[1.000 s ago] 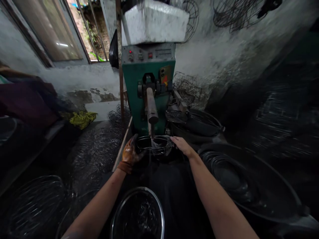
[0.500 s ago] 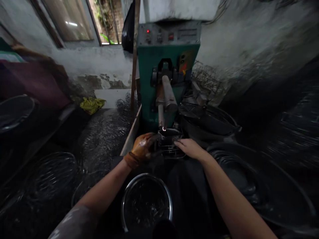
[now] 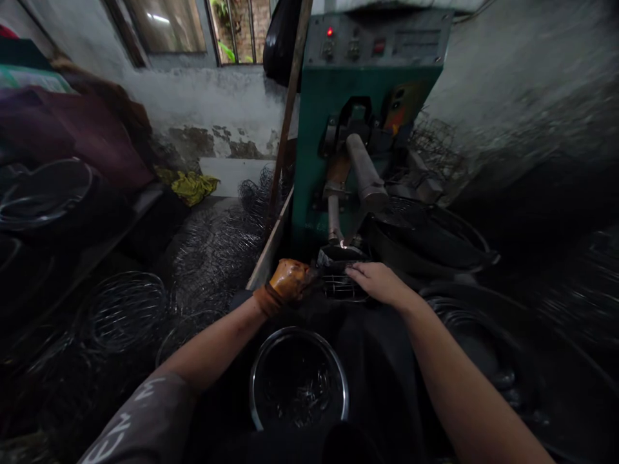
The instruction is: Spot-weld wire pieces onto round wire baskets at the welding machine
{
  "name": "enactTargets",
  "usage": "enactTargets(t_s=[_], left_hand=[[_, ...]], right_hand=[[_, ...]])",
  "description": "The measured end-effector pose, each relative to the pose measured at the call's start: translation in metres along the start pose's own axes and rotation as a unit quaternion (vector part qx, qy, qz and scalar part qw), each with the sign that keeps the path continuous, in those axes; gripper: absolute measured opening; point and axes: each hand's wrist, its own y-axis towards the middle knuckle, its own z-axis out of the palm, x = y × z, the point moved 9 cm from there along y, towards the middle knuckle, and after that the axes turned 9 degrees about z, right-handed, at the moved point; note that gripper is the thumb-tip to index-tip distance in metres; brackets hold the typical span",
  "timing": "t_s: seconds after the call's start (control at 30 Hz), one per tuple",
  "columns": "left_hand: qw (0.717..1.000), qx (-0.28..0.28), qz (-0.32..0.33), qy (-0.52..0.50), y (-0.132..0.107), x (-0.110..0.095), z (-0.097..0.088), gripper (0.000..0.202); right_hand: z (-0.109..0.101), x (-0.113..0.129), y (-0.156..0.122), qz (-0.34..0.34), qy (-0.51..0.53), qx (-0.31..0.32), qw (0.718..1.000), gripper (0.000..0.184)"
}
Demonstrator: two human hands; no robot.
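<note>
My left hand [image 3: 289, 281], in a stained orange glove, is closed at the left side of a small wire basket [image 3: 344, 288]. Its fingertips are dark and hard to make out against the frame. My bare right hand [image 3: 377, 281] grips the basket's upper right edge with bent fingers. Just above the basket's rim, the lower electrode arm [image 3: 334, 219] of a green welding machine [image 3: 314, 129] ends in a bright glowing spot. A thicker metal cylinder [image 3: 366, 169] juts out above it. Below my hands sits a round bowl [image 3: 253, 380] with small metal pieces inside.
Tangled wire pieces [image 3: 213, 238] pile up on the left, near a round wire grid [image 3: 128, 309]. Dark pans [image 3: 435, 241] stand right of the machine. A wooden board [image 3: 271, 241] rises left of it. A yellow cloth [image 3: 193, 187] lies by the wall.
The view has shifted, so the machine sits further right and higher. My left hand's fingers, stretched toward the basket before, are now curled in. My right hand stays on the basket's edge.
</note>
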Motion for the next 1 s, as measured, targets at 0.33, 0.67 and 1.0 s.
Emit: enactTargets(t_s=[0.33, 0.67, 1.0], left_hand=[[0.985, -0.062, 0.070, -0.142, 0.009, -0.003, -0.023, 0.031], [0.979, -0.086, 0.058, -0.174, 0.015, -0.003, -0.033, 0.035], [0.988, -0.072, 0.024, -0.132, 0.036, 0.025, -0.046, 0.031]], right_hand=[[-0.003, -0.010, 0.001, 0.012, 0.019, -0.018, 1.000, 0.036], [-0.009, -0.011, -0.001, 0.012, 0.028, -0.023, 0.999, 0.036], [-0.032, -0.018, 0.021, 0.006, 0.067, -0.080, 0.995, 0.032]])
